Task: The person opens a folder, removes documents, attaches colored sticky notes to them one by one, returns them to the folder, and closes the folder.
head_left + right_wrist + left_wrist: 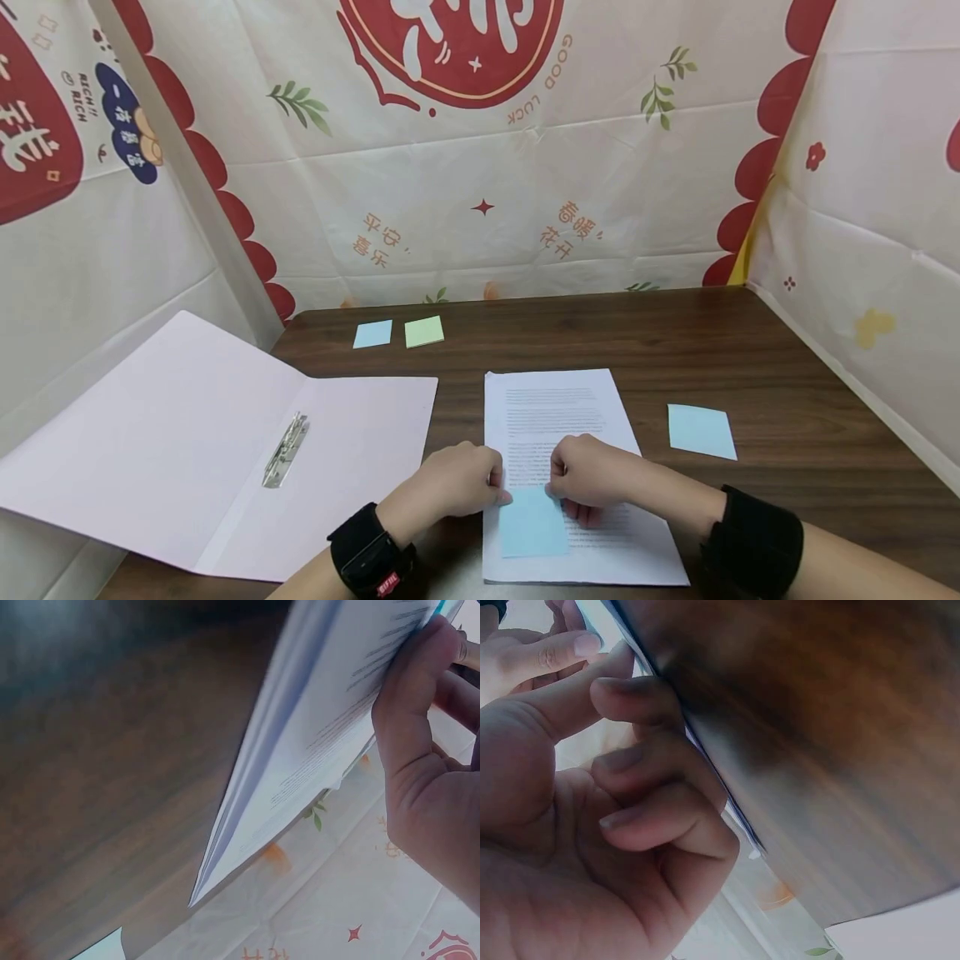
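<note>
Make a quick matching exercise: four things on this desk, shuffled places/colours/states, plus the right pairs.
1. Green note
2. Metal clip
3. Printed stack
4. Folder

A. Partly beneath the left hand and right hand
B. Lying open
C. Beside a blue note, near the far edge of the table
D. Silver-coloured

Pairs: 1-C, 2-D, 3-A, 4-B

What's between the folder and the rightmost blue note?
Head view: the printed paper stack, with the left hand at its left edge and the right hand over it; dark tabletop shows on both sides.
</note>
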The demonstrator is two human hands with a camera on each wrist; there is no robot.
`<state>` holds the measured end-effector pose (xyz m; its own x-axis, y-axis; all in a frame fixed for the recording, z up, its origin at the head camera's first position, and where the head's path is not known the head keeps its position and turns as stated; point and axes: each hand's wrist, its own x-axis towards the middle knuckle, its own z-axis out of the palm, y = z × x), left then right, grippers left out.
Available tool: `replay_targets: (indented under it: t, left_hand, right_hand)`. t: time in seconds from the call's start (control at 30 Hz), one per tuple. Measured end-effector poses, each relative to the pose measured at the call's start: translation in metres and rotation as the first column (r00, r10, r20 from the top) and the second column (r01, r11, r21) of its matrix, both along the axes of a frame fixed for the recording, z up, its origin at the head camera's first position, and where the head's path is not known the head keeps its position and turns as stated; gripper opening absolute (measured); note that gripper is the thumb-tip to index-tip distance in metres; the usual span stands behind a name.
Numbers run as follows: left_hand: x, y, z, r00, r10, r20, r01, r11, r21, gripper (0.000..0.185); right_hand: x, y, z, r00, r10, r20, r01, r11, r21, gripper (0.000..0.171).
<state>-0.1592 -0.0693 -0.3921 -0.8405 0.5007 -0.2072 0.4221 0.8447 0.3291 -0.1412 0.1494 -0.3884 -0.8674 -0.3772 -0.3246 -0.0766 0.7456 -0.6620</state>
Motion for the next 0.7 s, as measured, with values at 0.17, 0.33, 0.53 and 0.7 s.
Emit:
replay_targets:
  t: [0.17,0.33,0.53,0.7]
  left_hand:
    - [-0.0018,-0.0005,-0.0003,1.000,0.002,0.003,-0.002,1.000,-0.002,0.026]
    - [-0.0028,0.0003,0.0001,1.000,0.001,0.005,-0.001,1.000,-0.003,0.028]
    - [-0.0041,0.0016,-0.0010,1.000,-0.001,0.010,0.002,1.000,-0.007,0.030]
    - [-0.0045,0.0017,-0.0006,1.000,-0.002,0.011,0.002,1.000,-0.016,0.031]
  right_hand:
    - [-0.0022,-0.0018,-0.0015,1.000,-0.014,-0.002,0.014,0.999,0.034,0.027]
    - [-0.0012,-0.0027,-0.0013,1.000,-0.031,0.000,0.031,0.998,0.051,0.027]
    - [0.0007,-0.0033,-0.0007,0.999,-0.045,-0.003,0.045,0.997,0.061,0.029]
    - [0.0010,-0.0032,-0.0001,0.999,-0.038,-0.003,0.038,0.998,0.052,0.028]
